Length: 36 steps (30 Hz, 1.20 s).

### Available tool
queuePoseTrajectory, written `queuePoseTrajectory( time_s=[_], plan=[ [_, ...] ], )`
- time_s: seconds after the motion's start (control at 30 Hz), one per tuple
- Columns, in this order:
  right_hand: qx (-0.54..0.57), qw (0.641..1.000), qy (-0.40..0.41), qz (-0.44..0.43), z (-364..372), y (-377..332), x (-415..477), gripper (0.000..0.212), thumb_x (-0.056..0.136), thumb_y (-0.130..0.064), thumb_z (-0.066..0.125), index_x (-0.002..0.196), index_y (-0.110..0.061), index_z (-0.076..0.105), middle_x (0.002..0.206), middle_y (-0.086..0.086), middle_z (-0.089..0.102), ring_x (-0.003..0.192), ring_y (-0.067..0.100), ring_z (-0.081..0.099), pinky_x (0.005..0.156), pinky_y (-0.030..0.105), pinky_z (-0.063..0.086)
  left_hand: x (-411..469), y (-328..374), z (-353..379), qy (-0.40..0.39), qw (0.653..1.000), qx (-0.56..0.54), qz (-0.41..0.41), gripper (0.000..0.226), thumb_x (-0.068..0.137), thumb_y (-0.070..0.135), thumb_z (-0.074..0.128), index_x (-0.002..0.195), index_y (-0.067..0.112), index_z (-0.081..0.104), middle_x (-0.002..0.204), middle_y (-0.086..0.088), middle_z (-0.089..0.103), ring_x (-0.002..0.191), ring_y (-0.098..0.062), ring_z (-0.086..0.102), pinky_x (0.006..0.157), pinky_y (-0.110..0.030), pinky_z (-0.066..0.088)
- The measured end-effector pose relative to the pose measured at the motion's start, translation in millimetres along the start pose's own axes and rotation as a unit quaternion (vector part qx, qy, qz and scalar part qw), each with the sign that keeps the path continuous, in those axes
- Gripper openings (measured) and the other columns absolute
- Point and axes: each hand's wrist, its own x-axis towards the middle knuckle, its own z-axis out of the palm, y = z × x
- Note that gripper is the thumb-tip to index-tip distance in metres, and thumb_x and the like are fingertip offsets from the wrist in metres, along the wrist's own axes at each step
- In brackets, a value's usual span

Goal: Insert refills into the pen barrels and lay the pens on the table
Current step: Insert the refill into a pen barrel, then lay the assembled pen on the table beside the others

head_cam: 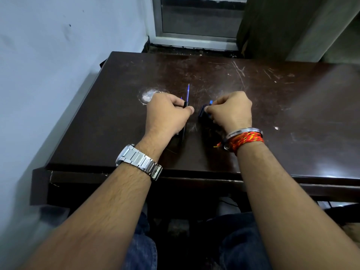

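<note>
My left hand [167, 112] is closed around a black pen barrel [184, 131] that lies on the dark brown table [292, 114]. A blue refill [187, 93] sticks out of the barrel's far end, pointing away from me. A second blue tip [181, 98] shows just left of it, behind my fingers. My right hand [230, 112] pinches a small dark blue pen part [203, 113], with a blue tip [211, 102] showing above the fingers. What else lies under either hand is hidden.
The scratched table carries a pale worn patch [148, 95] left of my left hand. A blue-white wall [48, 65] runs along the table's left side. A window frame [194, 39] stands behind the far edge, a dark curtain [272, 26] to its right.
</note>
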Motion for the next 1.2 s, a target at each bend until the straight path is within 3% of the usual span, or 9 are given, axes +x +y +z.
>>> queuePoseTrajectory(
  time_s=[0.1,0.33,0.47,0.6,0.67,0.7,0.77,0.97,1.2],
  plan=[
    [-0.025,1.0,0.007,0.005,0,0,0,0.01,0.074,-0.016,0.079,0.079,-0.007,0.077,0.082,0.012,0.075,0.088,0.028,0.073,0.078,0.039,0.062,0,1,-1,-0.005,1.0,0.007,0.0,0.019,0.07,0.028,0.089,0.067,0.029,0.07,0.055,0.014,0.065,0.042,0.003,0.06,0.036,-0.006,0.037],
    [-0.05,0.999,-0.004,0.009,0,-2,-3,0.021,0.073,-0.026,0.083,0.077,-0.007,0.075,0.078,0.011,0.074,0.087,0.029,0.073,0.079,0.04,0.062,-2,1,-1,-0.012,1.0,0.001,-0.015,0.017,0.069,0.029,0.089,0.077,0.026,0.074,0.058,0.011,0.067,0.041,0.006,0.059,0.034,-0.006,0.035],
    [-0.026,0.999,0.04,-0.026,1,-2,-3,0.018,0.076,-0.029,0.078,0.074,-0.011,0.075,0.06,-0.004,0.059,0.08,0.021,0.07,0.066,0.024,0.052,-3,2,0,-0.007,1.0,0.004,-0.015,0.019,0.068,0.029,0.09,0.069,0.028,0.07,0.056,0.013,0.066,0.04,0.006,0.058,0.034,-0.006,0.034],
    [0.028,0.997,0.04,-0.063,7,-8,-8,0.03,0.083,-0.044,0.069,0.067,-0.019,0.073,0.055,-0.012,0.06,0.059,0.002,0.061,0.048,0.007,0.037,-3,3,-1,-0.016,1.0,0.014,-0.005,0.015,0.07,0.03,0.087,0.068,0.029,0.072,0.059,0.012,0.07,0.053,0.002,0.066,0.041,-0.007,0.041],
    [0.074,0.995,0.004,-0.065,12,-11,-9,0.042,0.083,-0.051,0.067,0.063,-0.015,0.071,0.056,-0.004,0.067,0.059,0.007,0.065,0.056,0.018,0.049,-3,3,-1,-0.021,0.999,0.023,0.007,0.009,0.071,0.028,0.084,0.069,0.029,0.075,0.061,0.012,0.072,0.058,-0.002,0.068,0.049,-0.012,0.047],
    [0.108,0.992,-0.026,-0.056,14,-12,-11,0.044,0.083,-0.052,0.068,0.064,-0.012,0.072,0.06,0.001,0.071,0.065,0.015,0.07,0.064,0.029,0.057,-3,3,-1,-0.023,0.999,0.028,0.013,0.006,0.071,0.028,0.083,0.071,0.028,0.077,0.062,0.013,0.072,0.059,-0.001,0.068,0.052,-0.014,0.048],
    [0.145,0.986,-0.07,-0.046,17,-13,-13,0.04,0.079,-0.051,0.074,0.07,-0.012,0.075,0.067,0.004,0.074,0.07,0.021,0.072,0.074,0.044,0.06,-4,2,-1,-0.024,0.999,0.033,0.022,0.005,0.071,0.028,0.081,0.071,0.025,0.077,0.062,0.011,0.071,0.059,0.001,0.066,0.053,-0.017,0.046],
    [0.163,0.981,-0.091,-0.045,21,-10,-10,0.02,0.08,-0.031,0.077,0.074,-0.012,0.076,0.07,0.005,0.074,0.068,0.017,0.066,0.078,0.046,0.058,-5,3,0,-0.031,0.999,0.005,0.029,0.004,0.071,0.021,0.077,0.074,0.022,0.079,0.067,0.006,0.076,0.07,-0.007,0.073,0.069,-0.031,0.061],
    [0.186,0.977,-0.104,-0.022,21,-9,-4,0.026,0.079,-0.03,0.075,0.058,-0.017,0.068,0.055,-0.005,0.065,0.053,0.009,0.059,0.055,0.03,0.047,-6,5,0,-0.045,0.998,0.006,0.04,0.015,0.07,0.022,0.078,0.059,0.03,0.072,0.065,0.009,0.074,0.066,-0.004,0.07,0.063,-0.027,0.056]
  ],
)
